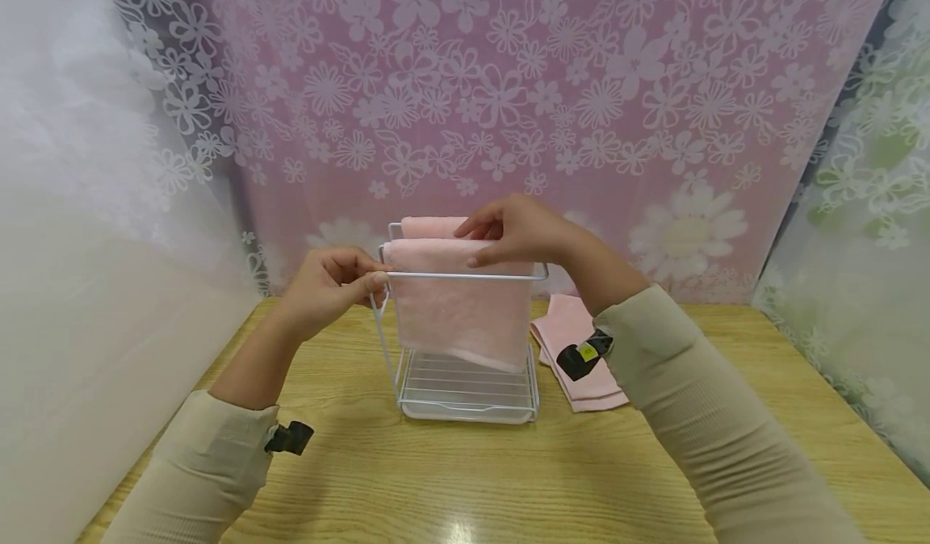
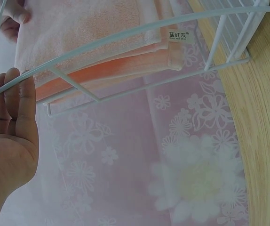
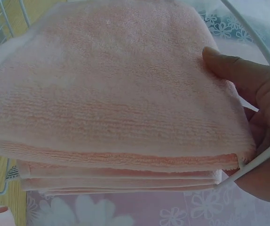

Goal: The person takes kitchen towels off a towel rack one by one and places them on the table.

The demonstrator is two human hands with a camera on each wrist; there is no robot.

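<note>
A white wire rack stands on the table, with a pink towel hanging folded over one of its upper bars. Behind it a second pink towel hangs over a farther bar. My left hand pinches the rack's near left top corner between thumb and fingers. My right hand reaches over the top and pinches the nearer towel's fold. In the right wrist view the thumb lies on the towel's front face, with the other fingers partly hidden behind it.
Folded pink towels lie on the wooden table to the right of the rack. A pink floral curtain hangs close behind. White sheeting borders the left, and a floral sheet the right.
</note>
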